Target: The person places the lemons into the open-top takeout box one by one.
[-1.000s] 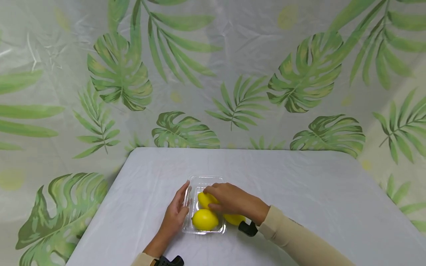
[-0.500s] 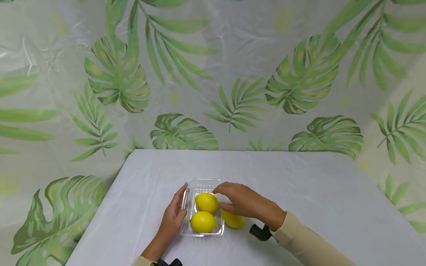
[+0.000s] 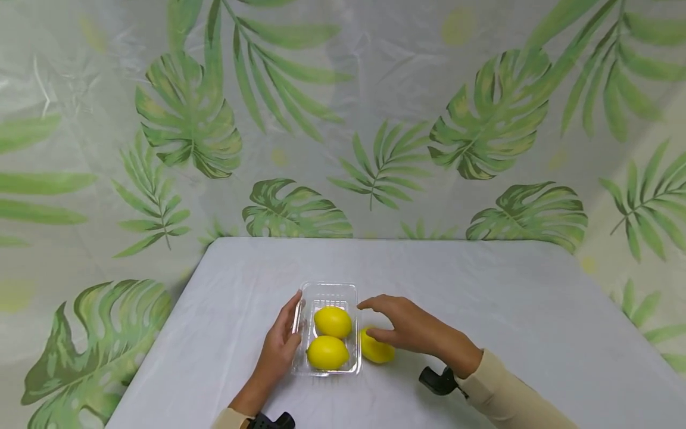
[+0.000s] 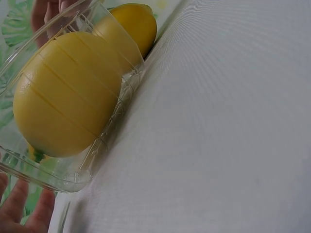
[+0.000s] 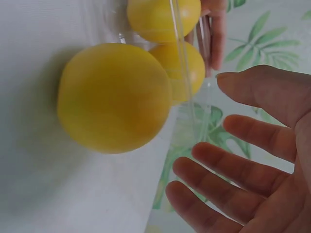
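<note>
A clear plastic box (image 3: 329,290) on the table holds two yellow lemons, the far lemon (image 3: 333,322) and the near lemon (image 3: 327,353). My left hand (image 3: 281,342) rests along the box's left side, its fingers fairly straight against the outer wall. A third lemon (image 3: 377,347) lies outside, beside the box's right wall. Over this lemon hovers my right hand (image 3: 412,325), thumb and fingers spread and nothing between them. In the right wrist view its fingers (image 5: 228,170) are apart from the outside lemon.
A white cloth covers the table (image 3: 482,298), whose far edge meets a leaf-printed curtain (image 3: 396,89). Black wrist cameras sit on both wrists, the right camera (image 3: 436,380) low over the table.
My right hand has let go of the far lemon in the box and drawn back to the right, over the outside lemon. The left hand stays at the box's side.
</note>
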Motion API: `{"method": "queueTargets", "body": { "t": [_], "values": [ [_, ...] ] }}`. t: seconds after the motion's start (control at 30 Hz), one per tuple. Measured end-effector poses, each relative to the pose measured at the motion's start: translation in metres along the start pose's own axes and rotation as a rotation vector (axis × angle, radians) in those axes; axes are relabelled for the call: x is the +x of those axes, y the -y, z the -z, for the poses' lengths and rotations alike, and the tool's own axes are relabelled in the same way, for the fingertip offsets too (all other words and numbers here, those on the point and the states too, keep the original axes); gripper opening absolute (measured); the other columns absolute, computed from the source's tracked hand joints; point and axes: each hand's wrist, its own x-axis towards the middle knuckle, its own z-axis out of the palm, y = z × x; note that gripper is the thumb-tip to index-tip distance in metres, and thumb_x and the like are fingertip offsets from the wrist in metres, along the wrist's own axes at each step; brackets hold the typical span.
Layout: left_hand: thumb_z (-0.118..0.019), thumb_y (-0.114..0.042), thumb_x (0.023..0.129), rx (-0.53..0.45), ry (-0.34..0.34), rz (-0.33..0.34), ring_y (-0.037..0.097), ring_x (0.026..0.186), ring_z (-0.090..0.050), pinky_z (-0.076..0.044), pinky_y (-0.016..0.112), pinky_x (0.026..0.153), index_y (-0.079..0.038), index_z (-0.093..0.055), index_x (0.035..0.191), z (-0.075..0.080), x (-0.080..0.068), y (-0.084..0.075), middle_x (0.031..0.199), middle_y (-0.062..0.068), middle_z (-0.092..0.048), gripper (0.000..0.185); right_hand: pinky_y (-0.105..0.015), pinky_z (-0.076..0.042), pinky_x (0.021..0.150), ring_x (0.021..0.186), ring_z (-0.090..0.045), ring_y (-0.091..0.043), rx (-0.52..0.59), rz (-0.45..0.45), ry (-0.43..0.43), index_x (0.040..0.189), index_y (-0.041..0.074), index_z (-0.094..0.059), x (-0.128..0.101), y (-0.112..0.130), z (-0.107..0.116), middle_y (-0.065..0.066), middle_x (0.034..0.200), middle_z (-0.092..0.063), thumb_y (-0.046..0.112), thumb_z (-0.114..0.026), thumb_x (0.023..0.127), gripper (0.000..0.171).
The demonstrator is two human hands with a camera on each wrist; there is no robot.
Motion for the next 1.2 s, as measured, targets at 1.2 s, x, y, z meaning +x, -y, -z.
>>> {"method": "queueTargets", "body": {
  "t": [1.2],
  "values": [
    [-0.039,0.018,0.085,0.064,-0.042,0.028,0.025,0.143,-0.026,-0.026,0.023,0.108,-0.009,-0.029,0.151,0.000,0.000,-0.001,0.157,0.009,-0.025,0.071,-0.043,-0.047,0.100,0.114,-0.056,-0.020,0.055,-0.090,0.030,0.143,0.009,-0.045,-0.018,-0.008,-0.030,-0.008,0.132,-0.058,0.025,-0.077,0.081,0.071]
  ]
}}
